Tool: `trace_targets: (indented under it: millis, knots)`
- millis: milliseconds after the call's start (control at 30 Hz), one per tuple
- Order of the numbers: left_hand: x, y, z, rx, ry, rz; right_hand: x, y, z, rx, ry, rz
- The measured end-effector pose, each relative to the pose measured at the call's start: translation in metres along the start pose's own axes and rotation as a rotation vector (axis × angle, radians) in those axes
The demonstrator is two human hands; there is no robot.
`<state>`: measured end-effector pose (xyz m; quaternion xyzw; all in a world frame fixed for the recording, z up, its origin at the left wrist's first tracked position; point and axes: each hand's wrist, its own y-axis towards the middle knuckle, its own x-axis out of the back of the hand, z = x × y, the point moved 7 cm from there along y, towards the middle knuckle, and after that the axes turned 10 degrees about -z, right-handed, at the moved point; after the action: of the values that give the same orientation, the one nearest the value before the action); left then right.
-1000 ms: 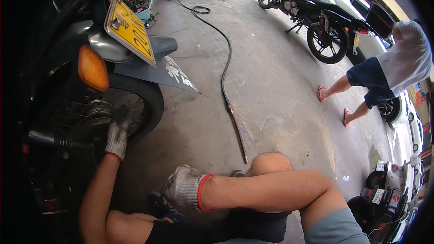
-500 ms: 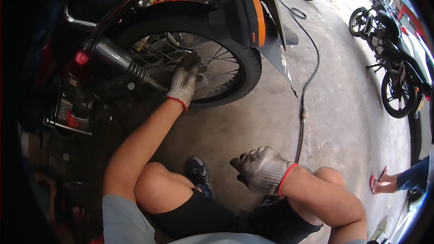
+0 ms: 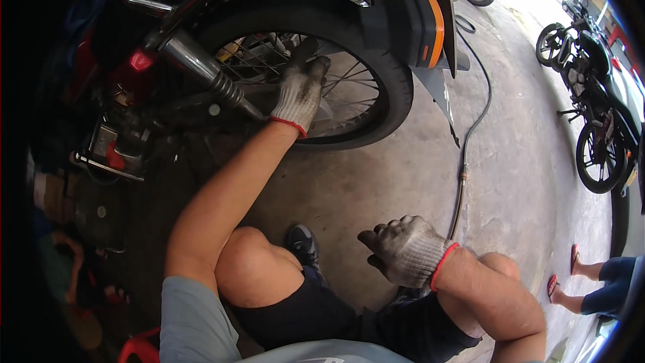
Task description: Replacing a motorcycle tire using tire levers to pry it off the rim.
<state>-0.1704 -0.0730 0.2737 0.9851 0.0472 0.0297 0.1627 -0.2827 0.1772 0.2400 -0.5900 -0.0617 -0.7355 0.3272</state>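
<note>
The left hand (image 3: 299,94), in a soiled knit glove with a red cuff, reaches up to the spoked wheel (image 3: 398,91) of a motorcycle in the upper left and upper centre of the frame. Its fingers bend in front of the spokes, near the hub — whether they grip a part there, I cannot tell, since the back of the glove hides the contact. The right hand (image 3: 407,250), gloved alike, hangs right of centre in the lower half, above the right thigh. Its fingers are half curled, with a gap between forefinger and thumb at the left side; the palm is turned away, so I cannot tell whether anything lies in it.

A chrome shock absorber (image 3: 191,60) slants down left of the left hand. To the wheel's right sit an amber turn signal (image 3: 435,30) and a pointed mudflap (image 3: 437,97). A dark hose (image 3: 485,101) runs down the floor right of centre — it passes behind the right wrist. At the upper right stands a black motorcycle (image 3: 581,87); at the lower right edge, a person wears red sandals (image 3: 553,287).
</note>
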Motion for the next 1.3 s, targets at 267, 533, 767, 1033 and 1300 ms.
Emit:
trace_targets:
  millis: [267, 533, 767, 1033, 1300]
  knots:
    - [-0.033, -0.009, 0.018, 0.024, 0.193, 0.238, -0.011, 0.003, -0.006, 0.062, -0.004, -0.238]
    - [-0.019, 0.018, 0.028, -0.062, 0.561, 0.277, 0.0, -0.014, 0.008, 0.149, -0.093, -0.172]
    - [-0.049, 0.022, 0.078, -0.129, 0.634, 0.278, -0.014, -0.029, -0.007, 0.05, -0.053, -0.325]
    - [-0.041, 0.039, 0.144, -0.609, 1.0, 0.258, 0.006, -0.037, -0.014, 0.108, -0.033, -0.662]
    - [-0.05, 0.04, 0.179, -0.741, 1.141, 0.334, 0.011, -0.03, -0.024, 0.124, 0.047, -0.642]
